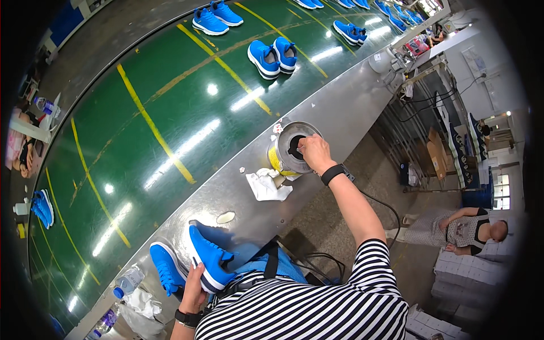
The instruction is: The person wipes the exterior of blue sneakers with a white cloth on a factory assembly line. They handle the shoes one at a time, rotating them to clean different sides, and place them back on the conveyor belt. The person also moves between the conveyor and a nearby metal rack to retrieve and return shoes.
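My left hand [194, 285] grips a blue sneaker [208, 256] with a white sole, near the metal ledge at lower left. A second blue sneaker [168, 265] lies close beside it, its sole edge turned toward the first. Reaching out to the right, my right hand [315, 152] is over the dark opening of a round metal pot [281, 137] with a yellow band on its side. Its fingers are pinched together; whatever they hold is hidden. Against the pot's near side lies a crumpled white cloth or paper [266, 186].
Beyond the metal ledge [334, 107] runs a green conveyor belt [187, 119] with yellow lines, carrying pairs of blue sneakers [272, 58]. Water bottles [129, 281] and plastic bags are at lower left. A person [453, 229] is at right, near stacked white boxes [467, 272]; cables hang below the ledge.
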Motion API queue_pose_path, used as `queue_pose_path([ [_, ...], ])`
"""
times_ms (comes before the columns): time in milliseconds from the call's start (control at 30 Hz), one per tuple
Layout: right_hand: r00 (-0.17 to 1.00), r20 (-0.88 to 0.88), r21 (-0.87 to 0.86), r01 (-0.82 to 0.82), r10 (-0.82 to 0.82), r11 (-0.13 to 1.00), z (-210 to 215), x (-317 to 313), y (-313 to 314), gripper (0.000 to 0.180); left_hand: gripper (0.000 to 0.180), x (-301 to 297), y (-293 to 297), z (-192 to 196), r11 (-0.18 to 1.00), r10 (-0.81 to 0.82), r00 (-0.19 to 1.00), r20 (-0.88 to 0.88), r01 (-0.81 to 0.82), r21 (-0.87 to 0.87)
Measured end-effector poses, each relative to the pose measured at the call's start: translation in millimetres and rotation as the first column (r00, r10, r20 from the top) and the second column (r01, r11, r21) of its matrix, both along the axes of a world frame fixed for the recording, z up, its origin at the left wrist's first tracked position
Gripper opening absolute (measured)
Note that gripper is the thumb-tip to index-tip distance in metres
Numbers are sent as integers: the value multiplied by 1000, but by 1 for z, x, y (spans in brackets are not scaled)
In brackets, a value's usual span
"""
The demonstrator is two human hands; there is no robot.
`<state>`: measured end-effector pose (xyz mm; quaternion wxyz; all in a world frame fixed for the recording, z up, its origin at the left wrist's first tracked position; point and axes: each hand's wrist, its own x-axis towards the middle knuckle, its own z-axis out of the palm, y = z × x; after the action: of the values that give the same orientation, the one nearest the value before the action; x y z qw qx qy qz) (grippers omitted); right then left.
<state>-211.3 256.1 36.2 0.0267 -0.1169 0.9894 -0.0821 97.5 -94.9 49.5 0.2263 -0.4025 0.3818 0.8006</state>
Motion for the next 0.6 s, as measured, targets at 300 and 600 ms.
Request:
queue_pose_path([
  [300, 960, -268, -470, -58, -80, 881, 35, 7, -17, 8, 46, 8, -2, 2, 999, 41, 999, -4, -41, 23],
  [600, 974, -213, -550, -185, 78, 814, 80, 87, -76, 14, 71, -2, -2, 9, 981, -193, 974, -117, 194, -10],
])
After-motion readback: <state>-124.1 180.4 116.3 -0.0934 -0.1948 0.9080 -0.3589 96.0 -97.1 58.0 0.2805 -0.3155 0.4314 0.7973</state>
